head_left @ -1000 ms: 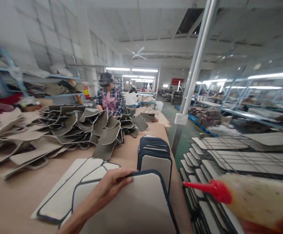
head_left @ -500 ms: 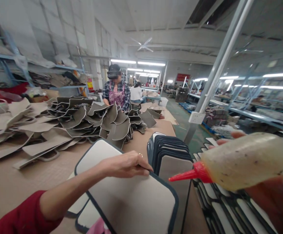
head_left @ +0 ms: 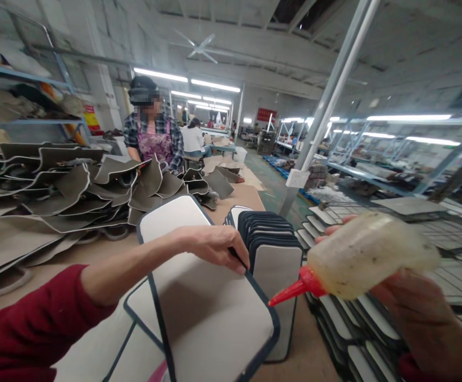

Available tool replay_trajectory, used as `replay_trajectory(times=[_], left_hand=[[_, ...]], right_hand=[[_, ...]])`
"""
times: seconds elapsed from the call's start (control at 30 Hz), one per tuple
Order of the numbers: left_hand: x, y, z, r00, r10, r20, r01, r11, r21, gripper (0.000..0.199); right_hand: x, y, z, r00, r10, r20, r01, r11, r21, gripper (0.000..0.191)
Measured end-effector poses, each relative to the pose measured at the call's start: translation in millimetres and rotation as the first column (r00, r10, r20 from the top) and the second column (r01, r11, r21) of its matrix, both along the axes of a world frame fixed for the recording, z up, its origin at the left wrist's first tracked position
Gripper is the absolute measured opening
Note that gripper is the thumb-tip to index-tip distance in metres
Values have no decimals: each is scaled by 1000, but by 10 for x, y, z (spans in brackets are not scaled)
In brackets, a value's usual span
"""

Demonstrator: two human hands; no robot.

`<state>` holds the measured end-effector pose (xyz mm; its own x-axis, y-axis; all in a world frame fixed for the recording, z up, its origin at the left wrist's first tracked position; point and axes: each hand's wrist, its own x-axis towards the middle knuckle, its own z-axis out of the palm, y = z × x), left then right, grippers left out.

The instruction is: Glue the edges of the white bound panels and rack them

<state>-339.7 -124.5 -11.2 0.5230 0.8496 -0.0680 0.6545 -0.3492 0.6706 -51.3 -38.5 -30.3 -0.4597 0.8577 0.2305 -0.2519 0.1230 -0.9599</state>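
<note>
My left hand [head_left: 218, 248] pinches the dark-edged rim of a pale rounded panel [head_left: 215, 307], which is tilted over other pale panels [head_left: 145, 307]. In my right hand [head_left: 409, 297] is a translucent yellowish squeeze bottle [head_left: 369, 254], its red nozzle [head_left: 290, 289] pointing down and left. The nozzle tip is at or just over the panel's dark right edge; contact cannot be made out. Behind the held panel, a row of dark-edged panels [head_left: 276, 265] stands upright on the brown table [head_left: 310, 339].
Grey-brown fabric pieces [head_left: 67, 191] are heaped at the left. A person in a patterned apron [head_left: 155, 143] stands behind them. To the right are a wire rack [head_left: 449, 239] and rows of dark-edged panels [head_left: 377, 318]. A metal post [head_left: 322, 116] rises beyond the table.
The view has turned right. The bottle has come left and nearer the panel's edge, showing more of my right hand. My left hand still holds the same panel.
</note>
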Motion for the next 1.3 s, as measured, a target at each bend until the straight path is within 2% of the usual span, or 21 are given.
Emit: replay_trajectory(times=[0.13,0.27,0.37,0.43,0.63,0.83,1.1,1.3], left_hand=[[-54,80,-71,991,-48,127,58,995,-79,17],[-89,113,-126,978,-83,190,110,985,-133,21],[-107,122,-134,978,-92,187,122,980,-155,21],[-116,118,-132,978,-86,191,119,979,-168,20],[-146,69,-177,981,-45,190,76,984,-161,22],[-146,30,-204,985,-61,160,82,989,-125,21],[-88,-11,-194,973,-111,201,140,981,-138,32],[6,-45,-179,959,-118,256,159,976,-147,26]], right_hand=[[35,130,-187,999,9,-30,-12,997,-76,55],[6,282,-279,996,68,-61,-72,996,-60,45],[-104,335,-208,986,158,-46,-159,987,-33,60],[-210,340,-137,986,162,-45,-164,986,-38,68],[-483,344,17,996,-22,-92,0,974,-227,74],[-575,373,164,977,-62,-205,28,986,-163,60],[-491,246,117,978,-102,-183,67,980,-188,66],[-407,130,-8,987,-91,-134,60,975,-215,60]])
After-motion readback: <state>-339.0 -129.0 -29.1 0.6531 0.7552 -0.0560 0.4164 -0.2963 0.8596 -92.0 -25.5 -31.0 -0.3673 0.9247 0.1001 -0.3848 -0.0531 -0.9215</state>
